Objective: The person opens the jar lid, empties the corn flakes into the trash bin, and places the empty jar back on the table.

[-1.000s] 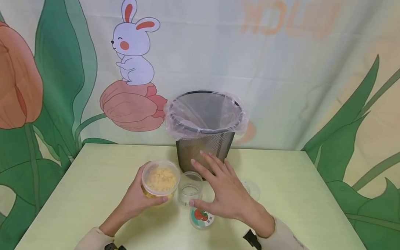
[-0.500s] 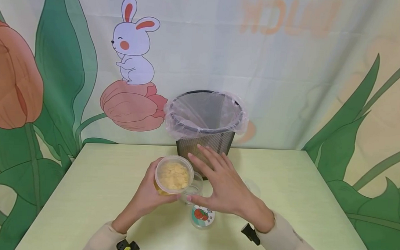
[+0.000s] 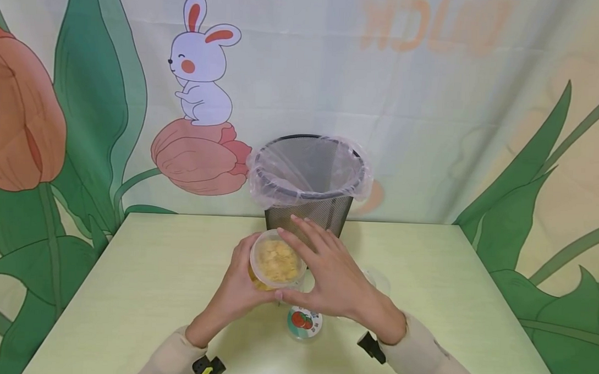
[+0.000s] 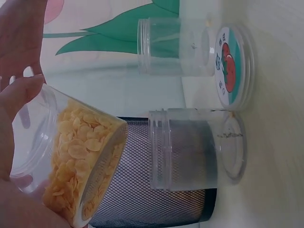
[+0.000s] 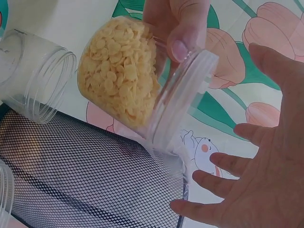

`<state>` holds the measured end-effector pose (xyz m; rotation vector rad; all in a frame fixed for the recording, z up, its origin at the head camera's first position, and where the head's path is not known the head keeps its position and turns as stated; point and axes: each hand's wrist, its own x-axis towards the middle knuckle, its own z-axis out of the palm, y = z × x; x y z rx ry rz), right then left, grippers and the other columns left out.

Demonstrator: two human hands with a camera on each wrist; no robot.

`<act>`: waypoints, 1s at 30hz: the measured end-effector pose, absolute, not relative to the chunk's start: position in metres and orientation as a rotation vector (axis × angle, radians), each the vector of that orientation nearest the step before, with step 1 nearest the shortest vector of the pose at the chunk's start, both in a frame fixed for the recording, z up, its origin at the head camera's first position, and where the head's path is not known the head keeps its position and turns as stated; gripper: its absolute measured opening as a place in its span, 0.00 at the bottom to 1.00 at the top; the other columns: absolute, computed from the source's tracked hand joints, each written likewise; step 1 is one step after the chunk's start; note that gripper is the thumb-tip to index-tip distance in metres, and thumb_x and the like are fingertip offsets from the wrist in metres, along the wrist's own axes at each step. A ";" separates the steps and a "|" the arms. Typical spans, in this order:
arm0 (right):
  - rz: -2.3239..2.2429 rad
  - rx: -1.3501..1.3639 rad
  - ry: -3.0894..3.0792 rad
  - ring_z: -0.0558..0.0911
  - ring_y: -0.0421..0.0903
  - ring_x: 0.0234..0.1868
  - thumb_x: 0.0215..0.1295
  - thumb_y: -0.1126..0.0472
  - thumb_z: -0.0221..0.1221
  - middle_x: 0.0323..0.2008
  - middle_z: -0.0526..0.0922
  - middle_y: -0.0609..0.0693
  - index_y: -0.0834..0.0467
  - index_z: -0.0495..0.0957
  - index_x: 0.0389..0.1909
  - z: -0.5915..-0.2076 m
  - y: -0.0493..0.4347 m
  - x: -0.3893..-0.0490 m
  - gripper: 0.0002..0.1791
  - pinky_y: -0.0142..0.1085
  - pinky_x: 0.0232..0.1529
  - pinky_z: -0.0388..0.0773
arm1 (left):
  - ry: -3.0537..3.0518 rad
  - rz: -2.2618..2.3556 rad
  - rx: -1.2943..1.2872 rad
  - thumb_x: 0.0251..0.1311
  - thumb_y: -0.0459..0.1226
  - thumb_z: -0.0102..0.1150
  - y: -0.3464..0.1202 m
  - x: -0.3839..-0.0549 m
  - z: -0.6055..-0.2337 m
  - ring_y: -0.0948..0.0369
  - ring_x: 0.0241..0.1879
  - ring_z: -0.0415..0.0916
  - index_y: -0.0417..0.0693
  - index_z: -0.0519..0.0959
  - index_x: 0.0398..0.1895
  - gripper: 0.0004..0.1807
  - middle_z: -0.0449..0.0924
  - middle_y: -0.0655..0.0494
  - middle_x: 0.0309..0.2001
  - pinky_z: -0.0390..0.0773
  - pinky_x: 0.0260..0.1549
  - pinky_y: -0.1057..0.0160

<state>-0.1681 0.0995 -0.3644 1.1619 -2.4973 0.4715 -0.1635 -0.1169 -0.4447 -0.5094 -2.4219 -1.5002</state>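
My left hand (image 3: 241, 284) grips a clear plastic jar (image 3: 279, 260) of yellow flakes, which look like cornflakes, above the table. The jar tilts, and a translucent screw lid (image 5: 183, 102) covers its mouth. Beside that lid is my right hand (image 3: 338, 279), its fingers spread and holding nothing. In the right wrist view a gap shows between those fingers and the lid. Below the hands, a clear open jar (image 4: 185, 149) stands on the table near a round lid with a tomato picture (image 3: 304, 323). A second clear open jar (image 4: 173, 47) shows past that picture lid.
A black mesh bin (image 3: 306, 212) stands at the back of the pale table (image 3: 158, 264). A thin pink bag (image 3: 279, 194) lines it and folds over its rim. Behind hangs a printed cloth (image 3: 420, 119) with a rabbit and tulips.
My left hand has brought the jar of flakes rightward and slightly up to the right hand. The right hand has shifted slightly left and stays spread.
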 end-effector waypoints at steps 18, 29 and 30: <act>0.581 1.130 -2.556 0.61 0.53 0.74 0.55 0.34 0.63 0.76 0.55 0.48 0.43 0.58 0.74 -0.365 0.097 -0.171 0.46 0.53 0.57 0.78 | -2.350 -1.277 -0.612 0.36 0.42 0.78 -0.091 -0.164 -0.438 0.50 0.66 0.58 0.50 0.55 0.73 0.58 0.60 0.50 0.69 0.74 0.56 0.42; 0.589 1.097 -2.580 0.67 0.55 0.69 0.53 0.34 0.66 0.71 0.63 0.50 0.44 0.65 0.70 -0.370 0.097 -0.172 0.44 0.50 0.49 0.81 | -2.327 -1.219 -0.619 0.34 0.43 0.80 -0.084 -0.162 -0.438 0.50 0.65 0.60 0.48 0.58 0.72 0.57 0.63 0.49 0.67 0.75 0.55 0.43; 0.586 1.096 -2.573 0.68 0.54 0.68 0.53 0.34 0.66 0.70 0.64 0.49 0.44 0.65 0.69 -0.370 0.097 -0.172 0.44 0.50 0.49 0.81 | -2.328 -1.217 -0.619 0.33 0.43 0.80 -0.084 -0.162 -0.438 0.50 0.65 0.60 0.48 0.58 0.71 0.57 0.63 0.48 0.67 0.75 0.55 0.44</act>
